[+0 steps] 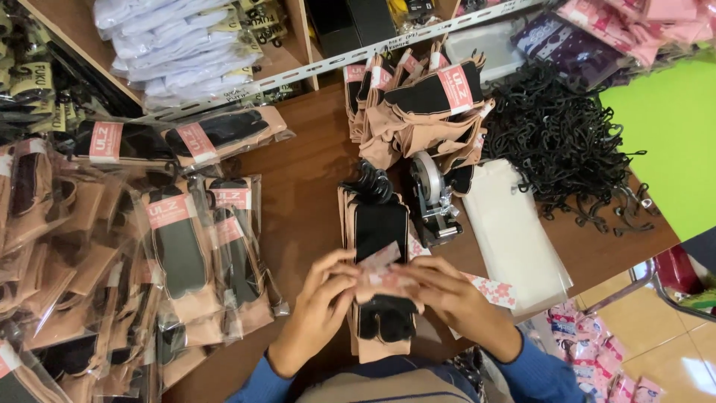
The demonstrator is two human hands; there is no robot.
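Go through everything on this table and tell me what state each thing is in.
Left hand: grip on paper label.
Right hand: grip on the same label.
Sock pair: unbagged, under hands.
Tape dispenser: upright, untouched.
Clear bags: flat, stacked.
Black hooks: loose, heaped.
Bagged socks: packed, piled.

bagged socks (179, 254) left — pink labels (168, 211)

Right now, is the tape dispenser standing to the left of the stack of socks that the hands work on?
No, the tape dispenser stands to the right of the sock stack, between it and the clear bags.
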